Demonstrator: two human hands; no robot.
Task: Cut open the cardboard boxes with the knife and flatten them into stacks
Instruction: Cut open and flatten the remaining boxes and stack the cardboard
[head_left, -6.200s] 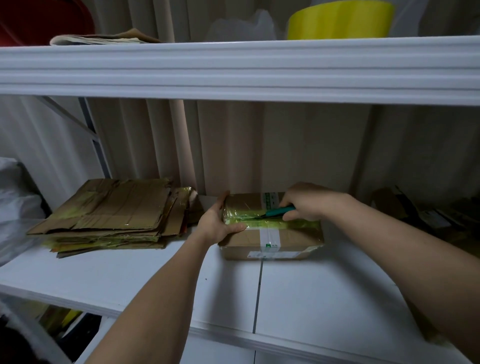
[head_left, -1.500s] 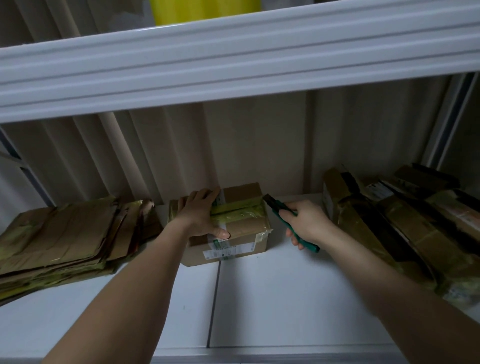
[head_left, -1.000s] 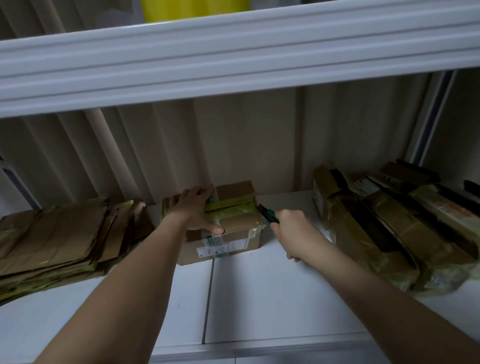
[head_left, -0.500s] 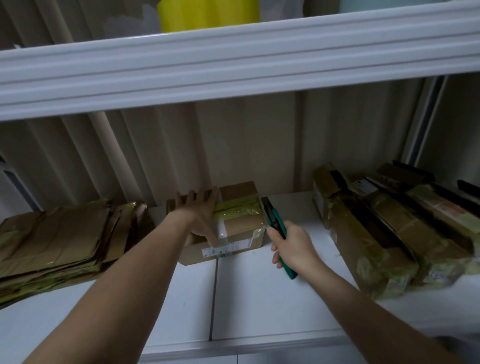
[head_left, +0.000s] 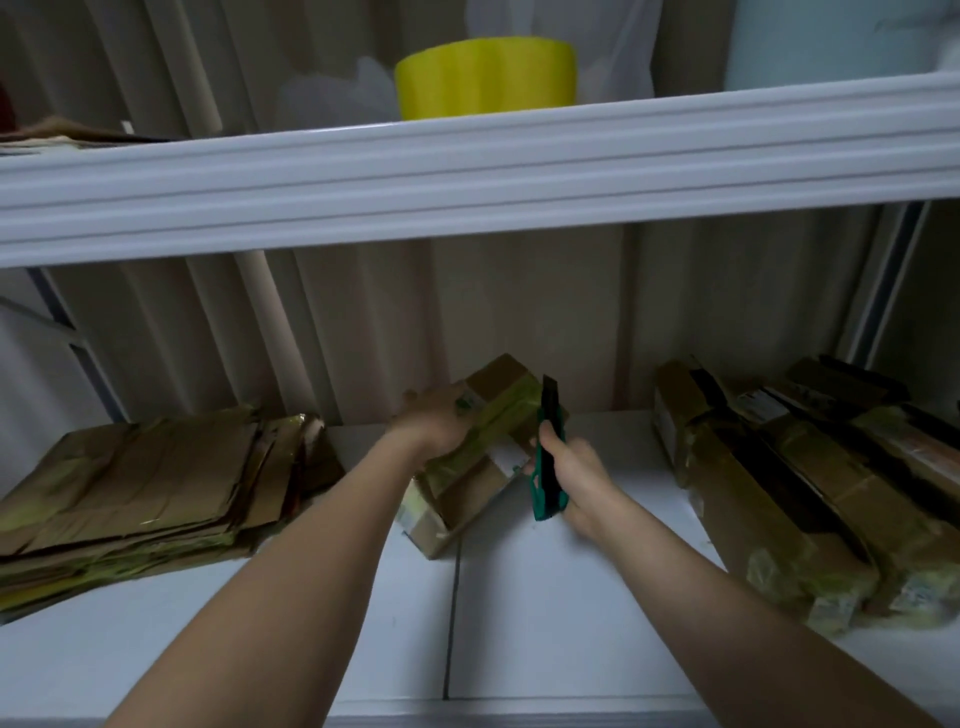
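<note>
A small cardboard box (head_left: 470, 483) wrapped in yellow-green tape sits skewed on the white shelf (head_left: 545, 623), one corner towards me. My left hand (head_left: 436, 423) lies over its upper left side; the view is blurred there, so the fingers are hard to read. My right hand (head_left: 574, 475) grips a green utility knife (head_left: 546, 467) held upright just right of the box, its dark tip pointing up. A stack of flattened cardboard (head_left: 140, 488) lies at the left.
Several long taped boxes (head_left: 810, 493) lie piled at the right end of the shelf. An upper white shelf edge (head_left: 467, 171) spans the view overhead, with a yellow tape roll (head_left: 485, 78) on it. A corrugated wall closes the back.
The box has been turned from square-on to skewed under my left hand. My right hand has brought the knife upright, close against the box's right side. The view tilted up.
</note>
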